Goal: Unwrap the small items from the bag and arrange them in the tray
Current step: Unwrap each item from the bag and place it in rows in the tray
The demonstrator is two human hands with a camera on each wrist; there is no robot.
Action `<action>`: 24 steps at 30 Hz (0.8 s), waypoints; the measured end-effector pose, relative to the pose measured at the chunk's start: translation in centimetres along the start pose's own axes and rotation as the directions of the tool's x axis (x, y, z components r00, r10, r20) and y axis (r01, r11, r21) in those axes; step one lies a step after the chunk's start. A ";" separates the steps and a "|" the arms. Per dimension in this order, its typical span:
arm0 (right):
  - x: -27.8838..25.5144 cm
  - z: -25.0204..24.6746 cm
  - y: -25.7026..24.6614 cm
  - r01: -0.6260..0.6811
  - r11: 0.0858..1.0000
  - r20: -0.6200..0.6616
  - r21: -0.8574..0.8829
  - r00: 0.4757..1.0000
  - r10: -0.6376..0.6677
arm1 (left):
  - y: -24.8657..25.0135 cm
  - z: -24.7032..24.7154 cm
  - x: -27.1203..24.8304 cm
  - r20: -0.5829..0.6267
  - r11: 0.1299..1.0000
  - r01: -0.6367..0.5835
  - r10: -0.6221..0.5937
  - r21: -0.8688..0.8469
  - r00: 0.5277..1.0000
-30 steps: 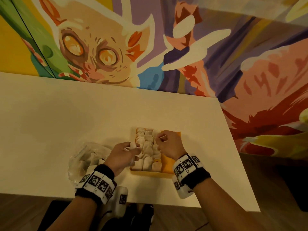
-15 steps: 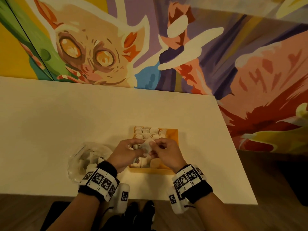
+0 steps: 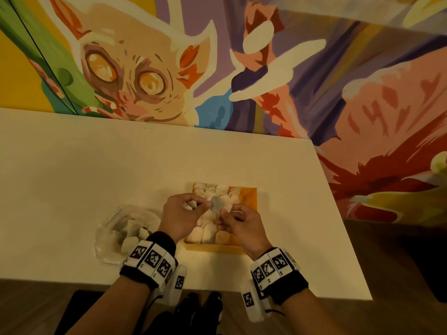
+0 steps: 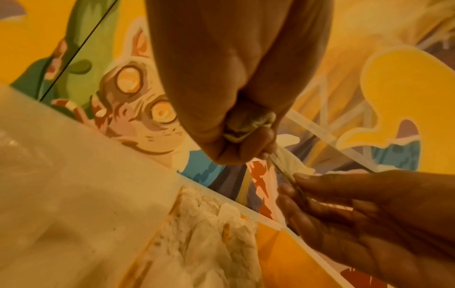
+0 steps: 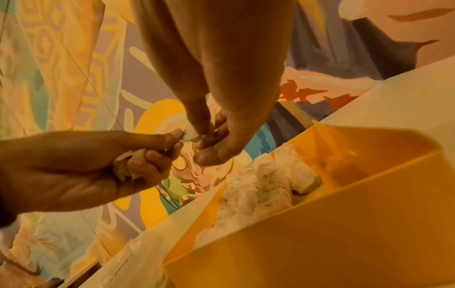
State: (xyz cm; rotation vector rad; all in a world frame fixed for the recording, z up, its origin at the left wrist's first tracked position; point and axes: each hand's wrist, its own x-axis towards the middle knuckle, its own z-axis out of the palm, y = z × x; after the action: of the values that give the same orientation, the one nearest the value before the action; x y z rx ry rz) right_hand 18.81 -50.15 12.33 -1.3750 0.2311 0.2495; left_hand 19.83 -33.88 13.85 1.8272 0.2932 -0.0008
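Both hands hover just above the orange tray (image 3: 246,197), which sits on the pale desk (image 3: 72,180) near its front edge. The left hand (image 3: 180,215) is over the tray's left rim, its lower fingers curled round a small crumpled wrapped item (image 4: 246,124) tucked in the palm, while its thumb and forefinger pinch one edge of a thin whitish wrapper (image 3: 217,203). The right hand (image 3: 238,224) is over the tray's near middle, its grip pressed together on the other edge of the same wrapper, thumb against fingertips, so the sheet is held between the two hands above the tray. Inside the tray, pale unwrapped pieces (image 3: 208,232) lie packed in rows that fill its left part; the right part shows bare orange floor. To the left of the tray, just beside it on the desk, lies a clear plastic bag (image 3: 116,228) with several more pale items inside. Beyond the tray the desk runs to a wall painted with a bright mural (image 3: 135,78) of a wide-eyed animal
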 end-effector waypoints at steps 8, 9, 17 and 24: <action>0.8 -0.2 -0.4 0.019 0.999 -0.046 -0.050 0.999 -0.021 | 1.8 -0.5 0.0 -0.040 0.938 -0.249 0.266 0.239 0.963; 1.0 -0.4 -0.4 0.040 0.991 -0.064 -0.127 0.997 -0.049 | 2.2 -0.7 0.0 -0.018 0.903 -0.307 0.327 0.301 0.945; 1.5 -0.6 -1.3 0.289 0.810 0.136 -0.510 0.957 -0.256 | 2.8 -1.5 1.4 0.323 0.680 -0.472 0.344 0.562 0.881; 2.0 -0.1 -1.8 0.296 0.823 0.082 -0.485 0.952 -0.294 | 2.8 -1.3 1.6 0.319 0.696 -0.506 0.393 0.510 0.862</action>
State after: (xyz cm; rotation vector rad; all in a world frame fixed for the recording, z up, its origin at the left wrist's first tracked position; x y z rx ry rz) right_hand 21.28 -50.50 13.32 -1.8964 -0.0621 0.0475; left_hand 21.72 -33.06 16.61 2.4555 -0.3505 0.0935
